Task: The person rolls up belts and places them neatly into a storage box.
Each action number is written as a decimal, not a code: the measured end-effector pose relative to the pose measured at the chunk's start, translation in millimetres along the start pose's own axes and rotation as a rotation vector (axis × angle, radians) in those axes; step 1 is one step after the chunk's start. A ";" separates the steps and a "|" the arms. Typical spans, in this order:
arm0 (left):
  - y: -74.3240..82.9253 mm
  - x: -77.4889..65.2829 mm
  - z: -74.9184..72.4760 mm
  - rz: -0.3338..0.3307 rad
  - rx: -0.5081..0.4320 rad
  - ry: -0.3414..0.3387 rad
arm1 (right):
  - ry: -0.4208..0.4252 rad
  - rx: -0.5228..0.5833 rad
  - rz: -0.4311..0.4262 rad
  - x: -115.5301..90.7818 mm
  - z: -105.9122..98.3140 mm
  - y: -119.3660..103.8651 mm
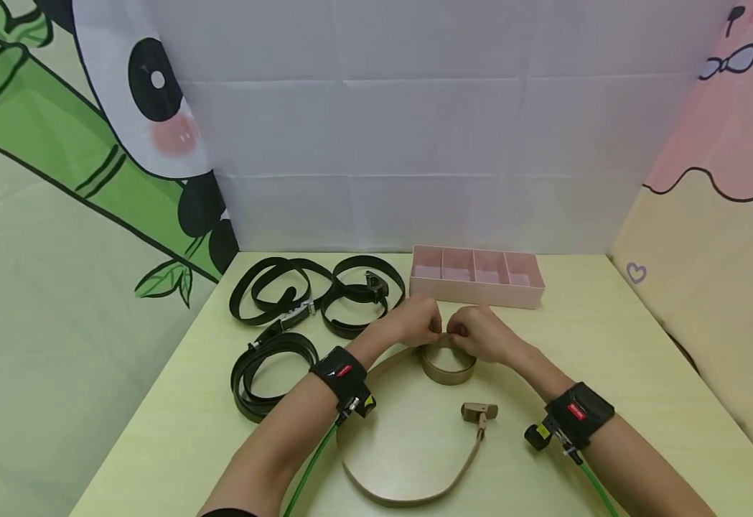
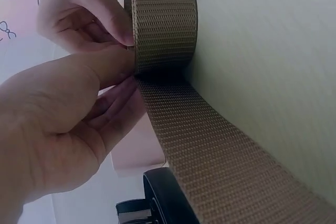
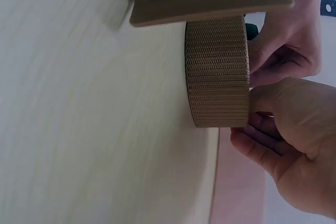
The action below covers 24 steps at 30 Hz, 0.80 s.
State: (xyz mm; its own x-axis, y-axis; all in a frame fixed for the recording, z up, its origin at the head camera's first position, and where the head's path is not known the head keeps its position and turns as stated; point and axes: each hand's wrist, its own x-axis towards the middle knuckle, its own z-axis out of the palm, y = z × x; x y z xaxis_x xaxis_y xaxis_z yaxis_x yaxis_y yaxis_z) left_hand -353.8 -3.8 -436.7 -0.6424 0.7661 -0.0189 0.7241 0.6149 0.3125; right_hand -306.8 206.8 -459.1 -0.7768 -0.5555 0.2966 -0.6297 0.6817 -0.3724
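A tan woven belt (image 1: 449, 377) stands on edge on the table, one end wound into a small round coil. Its loose length sweeps round in a wide loop toward the front, ending at a tan buckle (image 1: 479, 411). My left hand (image 1: 418, 321) pinches the coil's upper rim at its far left side, where the strap (image 2: 226, 140) runs off it. From the right, my right hand (image 1: 484, 335) pinches the rim close to the left fingertips. In the right wrist view the buckle (image 3: 210, 11) looms in front of the coil.
Several coiled black belts (image 1: 271, 409) lie to the left, one with a silver buckle (image 1: 297, 313). A pink box with compartments (image 1: 479, 294) stands at the back, just behind my hands. Printed cloth walls (image 1: 428, 129) surround the table.
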 end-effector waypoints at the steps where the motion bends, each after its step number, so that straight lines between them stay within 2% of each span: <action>1: 0.3 -1.4 0.3 0.000 0.016 0.004 | 0.008 -0.021 -0.005 -2.5 -1.9 -2.6; 4: -1.2 -7.1 -0.1 -0.008 0.046 0.004 | 0.031 -0.055 -0.062 -12.9 -11.7 -18.6; 6: -4.1 -11.2 -1.6 -0.019 0.057 0.004 | -0.002 -0.022 -0.149 -22.1 -20.5 -37.4; 8: -7.9 -14.9 -4.1 -0.029 0.055 0.002 | -0.104 0.035 -0.254 -32.5 -26.8 -59.1; 11: -14.4 -18.5 -8.4 -0.029 0.039 -0.009 | -0.341 0.089 -0.389 -49.5 -29.3 -90.7; 12: -16.6 -18.8 -9.4 -0.031 0.031 -0.015 | -0.411 0.085 -0.416 -54.9 -28.1 -99.4; 13: -28.2 -14.4 -1.8 -0.018 0.037 -0.010 | -0.471 0.071 -0.428 -60.0 -26.3 -106.9; 14: -39.2 -9.7 5.5 -0.007 0.043 -0.004 | -0.514 0.050 -0.435 -64.5 -24.1 -112.9; 15: -40.5 -9.8 4.9 -0.006 0.043 -0.009 | -0.545 0.032 -0.430 -68.5 -21.9 -117.7; 19: -41.1 -11.1 4.8 -0.018 0.056 -0.017 | -0.582 -0.010 -0.442 -77.0 -13.3 -126.9; 21: -21.5 -22.3 -11.4 -0.050 0.045 -0.034 | -0.565 -0.027 -0.474 -77.7 -11.4 -126.5; 22: -28.0 -20.0 -6.6 -0.057 0.041 -0.025 | -0.550 -0.037 -0.490 -77.1 -11.4 -125.1; 24: -29.6 -22.5 -6.8 -0.068 0.044 -0.017 | -0.516 -0.069 -0.484 -74.4 -12.5 -117.6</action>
State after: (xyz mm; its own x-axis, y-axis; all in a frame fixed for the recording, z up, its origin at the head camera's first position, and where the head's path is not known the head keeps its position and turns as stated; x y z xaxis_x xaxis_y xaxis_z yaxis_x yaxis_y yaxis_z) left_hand -362.5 -40.6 -439.1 -0.6867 0.7248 -0.0552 0.6892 0.6733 0.2678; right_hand -175.0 173.9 -426.4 -0.3196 -0.9464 -0.0467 -0.9155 0.3211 -0.2423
